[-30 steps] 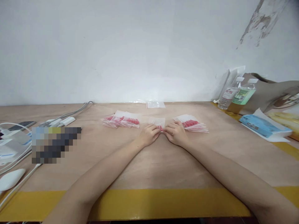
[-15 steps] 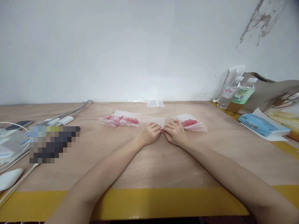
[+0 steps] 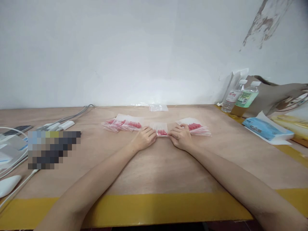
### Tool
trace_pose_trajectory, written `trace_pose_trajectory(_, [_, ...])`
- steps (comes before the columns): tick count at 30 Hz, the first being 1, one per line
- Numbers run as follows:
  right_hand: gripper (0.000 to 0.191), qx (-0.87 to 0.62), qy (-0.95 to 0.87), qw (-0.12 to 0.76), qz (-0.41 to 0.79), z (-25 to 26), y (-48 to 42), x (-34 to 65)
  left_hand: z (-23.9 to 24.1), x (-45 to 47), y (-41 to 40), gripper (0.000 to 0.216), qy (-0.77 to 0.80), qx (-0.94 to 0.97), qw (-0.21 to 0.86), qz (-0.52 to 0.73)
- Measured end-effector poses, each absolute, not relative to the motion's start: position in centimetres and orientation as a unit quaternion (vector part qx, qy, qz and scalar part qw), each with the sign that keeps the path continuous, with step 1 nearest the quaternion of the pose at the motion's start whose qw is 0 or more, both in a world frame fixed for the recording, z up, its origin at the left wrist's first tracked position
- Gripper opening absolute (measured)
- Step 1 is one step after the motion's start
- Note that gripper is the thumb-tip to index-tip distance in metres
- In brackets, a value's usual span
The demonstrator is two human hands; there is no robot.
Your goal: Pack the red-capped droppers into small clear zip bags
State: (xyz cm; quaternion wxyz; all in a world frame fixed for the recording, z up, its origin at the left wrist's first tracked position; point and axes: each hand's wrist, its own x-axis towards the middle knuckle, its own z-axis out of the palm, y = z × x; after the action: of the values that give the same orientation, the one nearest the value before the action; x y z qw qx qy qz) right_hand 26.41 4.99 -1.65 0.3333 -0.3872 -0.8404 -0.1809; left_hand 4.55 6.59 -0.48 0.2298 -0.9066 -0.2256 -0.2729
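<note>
Between my hands a small clear zip bag (image 3: 158, 127) lies on the table, with several red pieces along its near end. My left hand (image 3: 144, 138) is closed in a pinch at the bag's near left corner. At the near right corner my right hand (image 3: 181, 136) pinches the same edge, fingers bent. To the left, a fanned row of bags with red pieces (image 3: 122, 122) lies overlapped. Beside my right hand a stack of similar filled bags (image 3: 195, 127) is spread out. What exactly the red pieces are is too small to tell.
Flat clear bags (image 3: 158, 108) lie by the wall. Two bottles (image 3: 245, 98), a grey bag (image 3: 271, 96) and a blue tissue pack (image 3: 267, 128) stand or lie at the right. Cables, chargers (image 3: 64, 125) and a white mouse (image 3: 9, 185) occupy the left.
My left hand has slid left along the bag's near edge, away from my right hand, so the red pieces now show between them. The view has shifted slightly.
</note>
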Motion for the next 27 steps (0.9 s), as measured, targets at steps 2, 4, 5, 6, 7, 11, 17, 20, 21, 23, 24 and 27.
trace_pose_trajectory(2, [0.014,-0.389,-0.841,0.328,-0.184,-1.7,5.1,26.9,-0.4,3.3,6.6,0.023,-0.231,-0.909,0.222,-0.267])
trace_pose_trajectory(4, [0.013,-0.399,-0.834,0.334,-0.185,-1.8,5.3,28.1,-0.3,1.3,6.6,0.023,-0.242,-0.908,0.226,-0.257])
trace_pose_trajectory(5, [0.013,-0.414,-0.821,0.347,-0.186,-1.8,5.5,28.9,-0.3,0.0,6.6,0.024,-0.255,-0.901,0.234,-0.261])
trace_pose_trajectory(6, [0.013,-0.429,-0.809,0.357,-0.187,-1.8,5.7,29.8,-0.3,-1.4,6.7,0.024,-0.274,-0.890,0.247,-0.269])
trace_pose_trajectory(7, [0.013,-0.457,-0.779,0.386,-0.189,-1.8,5.9,30.7,-0.4,-2.7,6.6,0.023,-0.292,-0.874,0.264,-0.284])
trace_pose_trajectory(11, [0.012,-0.473,-0.765,0.396,-0.186,-1.7,6.3,32.4,-0.6,-5.7,6.1,0.018,-0.319,-0.852,0.283,-0.304])
trace_pose_trajectory(17, [0.010,-0.412,-0.829,0.321,-0.200,-1.3,5.6,30.3,-0.1,-2.8,5.6,0.020,-0.333,-0.869,0.263,-0.256])
trace_pose_trajectory(20, [0.016,-0.378,-0.854,0.333,-0.131,-1.2,5.6,29.3,-0.1,-1.4,6.3,0.027,-0.386,-0.845,0.275,-0.248])
trace_pose_trajectory(21, [0.018,-0.366,-0.860,0.344,-0.093,-1.1,5.7,29.0,-0.1,-1.1,6.7,0.028,-0.403,-0.835,0.280,-0.249])
trace_pose_trajectory(23, [0.024,-0.355,-0.862,0.361,-0.022,-0.8,6.2,28.6,-0.3,-0.8,7.4,0.029,-0.427,-0.821,0.285,-0.251])
trace_pose_trajectory(24, [0.026,-0.359,-0.858,0.367,0.002,-0.6,6.6,28.5,-0.3,-0.7,7.7,0.029,-0.434,-0.818,0.283,-0.250])
trace_pose_trajectory(27, [0.024,-0.384,-0.834,0.395,0.033,0.3,8.1,29.4,-0.4,-0.6,8.2,0.030,-0.448,-0.820,0.275,-0.225])
